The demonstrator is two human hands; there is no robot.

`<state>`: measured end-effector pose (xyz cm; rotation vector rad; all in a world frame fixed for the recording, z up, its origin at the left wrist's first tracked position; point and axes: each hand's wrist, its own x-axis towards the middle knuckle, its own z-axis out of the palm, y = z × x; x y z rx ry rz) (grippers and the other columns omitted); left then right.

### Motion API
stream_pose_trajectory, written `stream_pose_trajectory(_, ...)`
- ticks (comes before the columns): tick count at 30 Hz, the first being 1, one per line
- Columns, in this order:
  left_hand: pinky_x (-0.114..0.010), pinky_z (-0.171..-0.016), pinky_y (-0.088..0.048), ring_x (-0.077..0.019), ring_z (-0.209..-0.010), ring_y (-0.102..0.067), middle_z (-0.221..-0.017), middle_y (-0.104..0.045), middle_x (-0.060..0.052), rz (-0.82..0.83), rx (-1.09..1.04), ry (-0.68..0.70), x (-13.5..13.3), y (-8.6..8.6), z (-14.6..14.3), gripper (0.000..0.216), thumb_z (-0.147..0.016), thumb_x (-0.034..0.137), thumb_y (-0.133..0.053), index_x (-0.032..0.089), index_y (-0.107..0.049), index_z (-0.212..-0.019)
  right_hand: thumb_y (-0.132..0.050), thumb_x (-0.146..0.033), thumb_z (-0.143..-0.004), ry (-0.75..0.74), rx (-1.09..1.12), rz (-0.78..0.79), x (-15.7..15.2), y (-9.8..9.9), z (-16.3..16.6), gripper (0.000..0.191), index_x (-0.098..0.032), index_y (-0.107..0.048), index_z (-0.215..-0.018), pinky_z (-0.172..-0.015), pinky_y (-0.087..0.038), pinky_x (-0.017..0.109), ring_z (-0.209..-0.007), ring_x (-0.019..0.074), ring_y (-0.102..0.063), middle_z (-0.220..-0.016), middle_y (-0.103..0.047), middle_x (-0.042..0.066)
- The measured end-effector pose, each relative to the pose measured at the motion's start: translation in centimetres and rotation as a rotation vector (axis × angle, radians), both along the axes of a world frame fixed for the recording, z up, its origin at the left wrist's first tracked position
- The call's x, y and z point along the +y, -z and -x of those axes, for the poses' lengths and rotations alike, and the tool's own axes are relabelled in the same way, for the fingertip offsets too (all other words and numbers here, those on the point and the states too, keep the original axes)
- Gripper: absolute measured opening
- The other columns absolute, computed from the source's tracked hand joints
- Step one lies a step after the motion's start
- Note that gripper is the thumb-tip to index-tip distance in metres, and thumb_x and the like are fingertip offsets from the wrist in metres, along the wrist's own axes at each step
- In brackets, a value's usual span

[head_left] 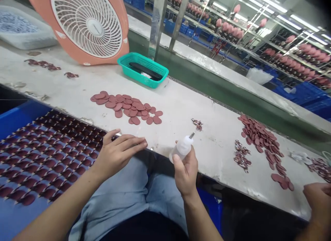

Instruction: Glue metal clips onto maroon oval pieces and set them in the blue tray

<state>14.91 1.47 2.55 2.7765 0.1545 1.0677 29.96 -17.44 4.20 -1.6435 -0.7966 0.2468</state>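
Note:
My right hand [186, 172] is wrapped round a white squeeze bottle [184, 146] with a thin metal nozzle, tilted up and to the right above the bench edge. Fingers stretched out, my left hand [120, 153] rests at the front edge of the bench [178, 96] and holds nothing. Beyond it lies a spread of flat, oval, dark-red pieces [133, 111]. Just past the nozzle tip sits a small cluster of shiny brown-and-white bits [198, 124], too small to make out.
A blue tray [15, 115] with rows of dark-red pieces stands at lower left. An orange fan [94, 27] and a green basket [142, 70] are at the back. More ovals [261, 134] are piled to the right, near another person's hand [319, 199].

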Motion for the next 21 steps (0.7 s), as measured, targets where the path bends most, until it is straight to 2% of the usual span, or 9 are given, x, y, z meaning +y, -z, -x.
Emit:
stream_pose_trajectory(2, -0.040, -0.105, -0.035, -0.0195, -0.089, -0.074, -0.104, -0.081, 0.003, 0.301, -0.084, -0.090, -1.8, -0.5, 0.3, 0.030, -0.090, 0.014, -0.066, 0.034, -0.076, -0.110, -0.052, -0.051, -0.095, -0.074, 0.093, -0.034, 0.3, 0.0, 0.6, 0.034, -0.022, -0.055, -0.114, -0.058, -0.048, 0.030, -0.063, 0.0152, -0.055, -0.079, -0.056, -0.001)
stream_pose_trajectory(5, -0.034, -0.085, -0.052, -0.0208, -0.085, -0.075, -0.090, -0.082, -0.001, 1.093, -0.168, -0.232, -4.6, -1.9, 0.6, 0.012, -0.086, 0.031, -0.074, 0.028, -0.081, -0.095, -0.062, -0.048, -0.091, -0.182, 0.211, -0.028, 1.3, -0.7, 1.7, 0.030, -0.023, -0.056, -0.106, -0.047, -0.041, 0.025, -0.051, 0.0102, -0.047, -0.072, -0.053, -0.005)
stream_pose_trajectory(7, -0.028, -0.080, -0.056, -0.0193, -0.084, -0.075, -0.085, -0.081, -0.002, 1.535, -0.185, -0.219, -5.9, -2.7, 1.0, 0.015, -0.081, 0.037, -0.078, 0.025, -0.081, -0.091, -0.073, -0.041, -0.085, -0.250, 0.311, -0.021, 2.0, -1.4, 2.3, 0.028, -0.023, -0.056, -0.099, -0.049, -0.041, 0.023, -0.052, 0.0084, -0.048, -0.074, -0.055, -0.005)
stream_pose_trajectory(8, -0.026, -0.079, -0.057, -0.0180, -0.082, -0.074, -0.084, -0.081, -0.002, 1.675, -0.192, -0.190, -6.4, -3.0, 1.3, 0.017, -0.078, 0.037, -0.081, 0.025, -0.081, -0.089, -0.077, -0.038, -0.082, -0.282, 0.362, -0.020, 2.4, -1.7, 2.6, 0.030, -0.022, -0.056, -0.097, -0.052, -0.042, 0.023, -0.055, 0.0087, -0.051, -0.076, -0.058, -0.004)
stream_pose_trajectory(10, -0.022, -0.078, -0.057, -0.0152, -0.079, -0.074, -0.081, -0.080, -0.001, 1.840, -0.209, -0.136, -6.9, -3.3, 1.9, 0.019, -0.076, 0.036, -0.083, 0.024, -0.081, -0.089, -0.082, -0.034, -0.078, -0.363, 0.474, -0.019, 2.9, -2.3, 3.0, 0.034, -0.023, -0.056, -0.097, -0.058, -0.048, 0.026, -0.062, 0.0118, -0.060, -0.078, -0.063, -0.003)
stream_pose_trajectory(14, -0.020, -0.074, -0.056, -0.0128, -0.071, -0.073, -0.070, -0.078, 0.000, 1.966, -0.167, -0.055, -7.6, -3.7, 3.2, 0.020, -0.078, 0.033, -0.083, 0.022, -0.076, -0.093, -0.083, -0.030, -0.077, -0.544, 0.708, 0.045, 3.3, -2.5, 3.5, 0.040, -0.023, -0.053, -0.103, -0.062, -0.055, 0.030, -0.062, 0.0160, -0.069, -0.078, -0.068, -0.003)
stream_pose_trajectory(17, -0.020, -0.068, -0.056, -0.0128, -0.065, -0.072, -0.065, -0.076, 0.001, 1.906, -0.210, -0.034, -8.3, -3.6, 3.8, 0.024, -0.080, 0.032, -0.081, 0.022, -0.072, -0.100, -0.084, -0.029, -0.075, -0.554, 0.812, 0.066, 3.2, -2.2, 4.1, 0.042, -0.022, -0.054, -0.103, -0.052, -0.046, 0.021, -0.056, 0.0121, -0.064, -0.072, -0.067, -0.004)
stream_pose_trajectory(19, -0.022, -0.073, -0.057, -0.0137, -0.072, -0.073, -0.074, -0.078, 0.002, 1.699, -0.348, -0.076, -8.9, -3.0, 4.0, 0.034, -0.073, 0.031, -0.087, 0.025, -0.072, -0.103, -0.083, -0.029, -0.076, -0.474, 0.890, 0.014, 3.1, -2.1, 5.0, 0.042, -0.022, -0.052, -0.103, -0.046, -0.036, 0.017, -0.052, 0.0087, -0.057, -0.069, -0.067, -0.004)
stream_pose_trajectory(21, -0.024, -0.081, -0.057, -0.0157, -0.085, -0.073, -0.089, -0.079, 0.001, 1.363, -0.482, -0.106, -9.3, -2.0, 4.0, 0.047, -0.062, 0.026, -0.094, 0.028, -0.074, -0.105, -0.081, -0.030, -0.077, -0.394, 0.986, -0.043, 3.1, -2.2, 6.4, 0.043, -0.023, -0.049, -0.104, -0.045, -0.032, 0.015, -0.051, 0.0075, -0.051, -0.067, -0.066, -0.004)
